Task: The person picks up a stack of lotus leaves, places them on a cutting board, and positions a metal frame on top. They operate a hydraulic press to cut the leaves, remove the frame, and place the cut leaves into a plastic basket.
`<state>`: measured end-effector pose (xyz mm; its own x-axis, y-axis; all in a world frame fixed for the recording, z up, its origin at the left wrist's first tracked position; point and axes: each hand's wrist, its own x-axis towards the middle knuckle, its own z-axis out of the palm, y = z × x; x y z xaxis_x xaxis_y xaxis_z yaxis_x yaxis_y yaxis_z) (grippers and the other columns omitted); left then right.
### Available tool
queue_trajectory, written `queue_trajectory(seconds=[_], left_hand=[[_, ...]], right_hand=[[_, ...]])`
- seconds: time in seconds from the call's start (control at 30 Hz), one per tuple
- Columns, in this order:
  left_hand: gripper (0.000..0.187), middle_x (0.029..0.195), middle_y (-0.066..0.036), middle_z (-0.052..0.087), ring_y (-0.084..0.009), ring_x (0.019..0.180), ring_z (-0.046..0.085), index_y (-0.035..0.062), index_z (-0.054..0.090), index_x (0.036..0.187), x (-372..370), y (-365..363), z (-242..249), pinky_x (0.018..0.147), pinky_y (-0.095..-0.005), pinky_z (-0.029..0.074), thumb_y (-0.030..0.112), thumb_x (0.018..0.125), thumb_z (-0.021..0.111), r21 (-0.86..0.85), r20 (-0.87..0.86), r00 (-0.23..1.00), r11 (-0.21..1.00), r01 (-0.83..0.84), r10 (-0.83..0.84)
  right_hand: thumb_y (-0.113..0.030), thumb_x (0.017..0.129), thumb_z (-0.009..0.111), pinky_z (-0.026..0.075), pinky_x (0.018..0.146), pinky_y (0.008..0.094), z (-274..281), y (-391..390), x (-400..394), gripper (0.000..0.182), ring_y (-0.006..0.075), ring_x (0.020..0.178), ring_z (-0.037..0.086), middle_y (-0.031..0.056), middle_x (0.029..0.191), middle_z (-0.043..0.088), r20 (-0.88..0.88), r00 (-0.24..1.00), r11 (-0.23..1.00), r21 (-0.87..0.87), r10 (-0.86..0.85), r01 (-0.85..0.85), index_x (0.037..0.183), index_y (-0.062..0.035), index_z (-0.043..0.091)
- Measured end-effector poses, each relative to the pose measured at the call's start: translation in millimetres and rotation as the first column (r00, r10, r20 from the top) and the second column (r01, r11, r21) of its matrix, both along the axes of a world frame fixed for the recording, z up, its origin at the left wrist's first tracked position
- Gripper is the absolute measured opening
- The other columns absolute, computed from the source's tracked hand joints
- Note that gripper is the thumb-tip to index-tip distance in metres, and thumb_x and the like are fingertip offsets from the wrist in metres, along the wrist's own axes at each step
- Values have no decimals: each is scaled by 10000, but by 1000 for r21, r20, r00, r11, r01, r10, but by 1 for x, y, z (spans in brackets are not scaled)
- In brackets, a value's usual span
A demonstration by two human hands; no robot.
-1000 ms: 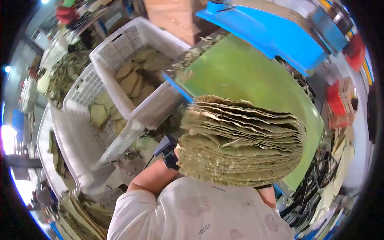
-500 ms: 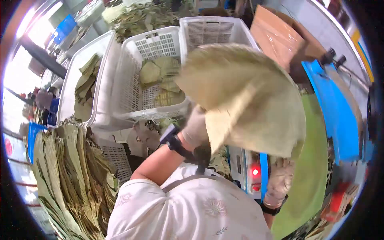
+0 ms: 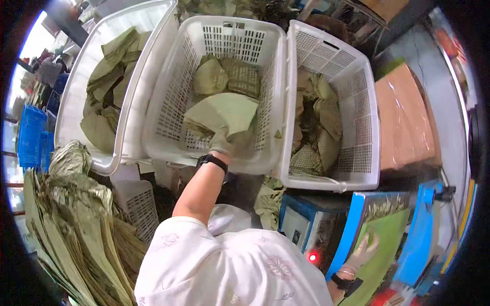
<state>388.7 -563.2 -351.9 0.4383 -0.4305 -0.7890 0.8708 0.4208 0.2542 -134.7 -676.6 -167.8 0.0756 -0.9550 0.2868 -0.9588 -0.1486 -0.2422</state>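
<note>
My left hand [image 3: 221,142], in a pale glove, is closed on the near edge of a fan-shaped stack of dried leaves [image 3: 222,111]. It holds the stack inside the middle white basket [image 3: 161,120], where more leaf pieces [image 3: 211,76] lie toward the back. Down at the right, my gloved right hand [image 3: 364,253] has its fingers spread over the green surface [image 3: 384,237] of a blue-framed machine [image 3: 343,238]. I see nothing held in it.
A white tub [image 3: 118,148] on the left and a white basket [image 3: 375,153] on the right contain leaves. Long dried leaves [image 3: 76,219] hang in a heap at lower left. A cardboard box [image 3: 406,122] stands at right. A red light [image 3: 313,257] glows near my body.
My left hand has carried the leaf stack leftward, from in front of me into the middle basket. My right hand now lies over the green surface, and the view has shifted.
</note>
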Motion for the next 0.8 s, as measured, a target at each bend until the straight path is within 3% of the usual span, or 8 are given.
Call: queue_trajectory(seconds=[0.07, 0.23, 0.4, 0.5, 0.57, 0.67, 0.77, 0.8], left_hand=[[250, 1054, -83, 703, -261, 821, 698, 90, 665, 1142, 26, -4, -10, 611, -436, 588, 292, 1011, 597, 4, -113, 989, 995, -98, 98], [362, 1149, -96, 683, -281, 943, 677, 71, 634, 1257, 67, -10, -78, 731, -392, 586, 326, 1004, 592, 68, -17, 954, 953, -296, 298], [381, 1174, -164, 679, -364, 1059, 640, 137, 649, 1266, 69, 24, -260, 883, -442, 526, 345, 948, 616, 607, 516, 720, 791, 75, -464], [382, 1160, -154, 690, -380, 1057, 644, 115, 652, 1236, 64, 24, -311, 907, -454, 512, 318, 912, 650, 712, 433, 665, 683, 162, -608], [389, 1151, -136, 698, -372, 1041, 652, 82, 650, 1220, 62, 21, -298, 904, -454, 508, 298, 897, 675, 739, 380, 682, 649, 182, -625], [419, 1155, -117, 705, -349, 1032, 659, 38, 642, 1221, 61, 5, -145, 906, -450, 501, 285, 889, 707, 727, 349, 787, 677, 115, -508], [460, 1142, -144, 702, -259, 1052, 655, 0, 633, 1221, 65, 3, -108, 922, -384, 512, 232, 850, 774, 784, 492, 652, 619, -44, -577], [434, 1141, -148, 700, -233, 1065, 650, -8, 635, 1207, 67, 7, -55, 928, -359, 516, 183, 845, 779, 883, 435, 574, 454, -120, -694]], right_hand=[[-276, 1043, 508, 402, 1033, 479, -18, -15, 0, 394, 382, 1162, 553, 223, 1277, 598, -160, 987, 1000, -5, 14, -15, 1321, -3, 567], [-287, 1064, 472, 386, 1074, 484, -23, -15, 14, 415, 398, 1230, 517, 245, 1339, 562, -306, 949, 994, -99, -75, 47, 1335, 18, 551], [-325, 1076, 452, 384, 1075, 478, -13, -19, 28, 456, 384, 1227, 524, 240, 1341, 560, -217, 973, 997, -25, -80, 77, 1351, 29, 532], [-345, 1057, 492, 373, 1093, 492, -2, -30, 65, 494, 396, 1262, 506, 251, 1358, 540, -42, 997, 998, -6, -57, 57, 1361, 45, 515], [-348, 1038, 533, 364, 1111, 505, 10, -42, 112, 522, 410, 1296, 487, 262, 1376, 521, 108, 993, 998, -5, -56, 57, 1366, 57, 504], [-288, 1026, 570, 369, 1105, 493, 25, -58, 191, 490, 383, 1295, 486, 251, 1392, 509, -172, 902, 892, -160, 396, -423, 1365, 58, 498], [-208, 993, 590, 335, 1141, 448, -17, -85, 221, 437, 334, 1310, 480, 205, 1399, 516, 426, 806, 900, -48, 411, -434, 1334, 56, 521], [-189, 980, 597, 330, 1147, 438, -34, -89, 235, 418, 325, 1316, 477, 193, 1404, 516, 498, 739, 851, 1, 455, -524, 1319, 48, 538]])
